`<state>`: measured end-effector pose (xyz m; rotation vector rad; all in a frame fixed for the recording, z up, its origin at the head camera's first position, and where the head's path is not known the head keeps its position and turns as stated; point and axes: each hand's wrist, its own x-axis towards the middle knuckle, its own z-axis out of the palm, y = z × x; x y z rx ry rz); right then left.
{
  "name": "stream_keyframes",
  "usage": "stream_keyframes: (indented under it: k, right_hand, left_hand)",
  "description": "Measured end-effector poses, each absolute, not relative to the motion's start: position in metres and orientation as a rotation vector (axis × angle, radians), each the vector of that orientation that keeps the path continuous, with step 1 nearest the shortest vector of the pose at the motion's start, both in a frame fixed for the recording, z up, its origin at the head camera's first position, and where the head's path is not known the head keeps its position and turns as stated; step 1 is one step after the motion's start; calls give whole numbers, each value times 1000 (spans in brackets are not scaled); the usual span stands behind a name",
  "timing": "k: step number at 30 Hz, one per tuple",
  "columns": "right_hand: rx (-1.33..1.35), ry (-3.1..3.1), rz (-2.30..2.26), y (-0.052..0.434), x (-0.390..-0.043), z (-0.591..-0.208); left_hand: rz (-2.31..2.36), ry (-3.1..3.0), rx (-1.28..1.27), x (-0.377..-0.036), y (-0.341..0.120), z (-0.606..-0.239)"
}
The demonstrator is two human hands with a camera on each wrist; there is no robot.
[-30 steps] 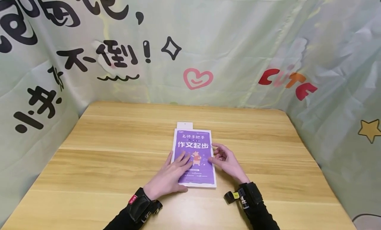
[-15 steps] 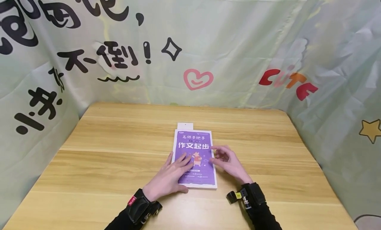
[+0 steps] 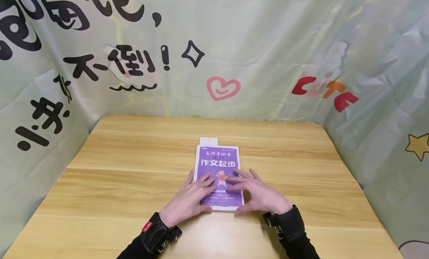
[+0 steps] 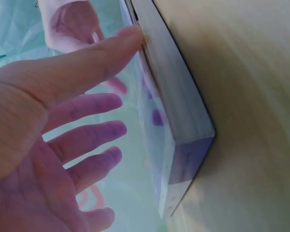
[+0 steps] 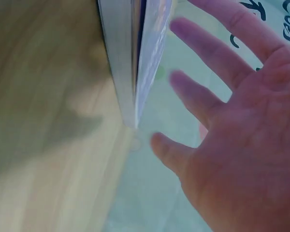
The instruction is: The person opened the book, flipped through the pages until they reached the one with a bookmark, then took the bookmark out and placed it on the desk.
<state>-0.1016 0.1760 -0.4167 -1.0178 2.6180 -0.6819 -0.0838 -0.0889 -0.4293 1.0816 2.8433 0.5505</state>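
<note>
Lying surface: a pale wooden bench with long lengthwise grain and plank seams, its top smooth and matt.
Room: a crinkled pale green cloth backdrop hangs close round three sides of the bench, printed with large black characters, a pink heart, red and orange letters and a yellow star.
Book: a purple paperback book lies flat and closed near the middle of the bench, cover up, with white title characters and a small cartoon figure; the cover looks glossy, the page block pale and thick in both wrist views.
Card: a white card edge sticks out from under the book's far end.
Left hand: the left hand rests palm down on the near left part of the cover, fingers straight and spread, thumb along the near edge; it grips nothing.
Right hand: the right hand lies flat over the book's near right corner, fingers straight and fanned across the cover toward the left hand, thumb at the near edge; it holds nothing.
Wrists: black straps and dark sleeves cover both wrists.
</note>
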Motion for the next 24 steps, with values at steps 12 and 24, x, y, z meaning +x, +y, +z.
stream_keyframes:
  k: [12,24]
  right_hand:
    - [-1030,2654,-522,160,-95,-417]
    - [-1036,2601,-594,172,-94,-407]
  left_hand:
    - [436,2852,1076,-83,-85,-427]
    - [501,2835,1101,-83,-88,-428]
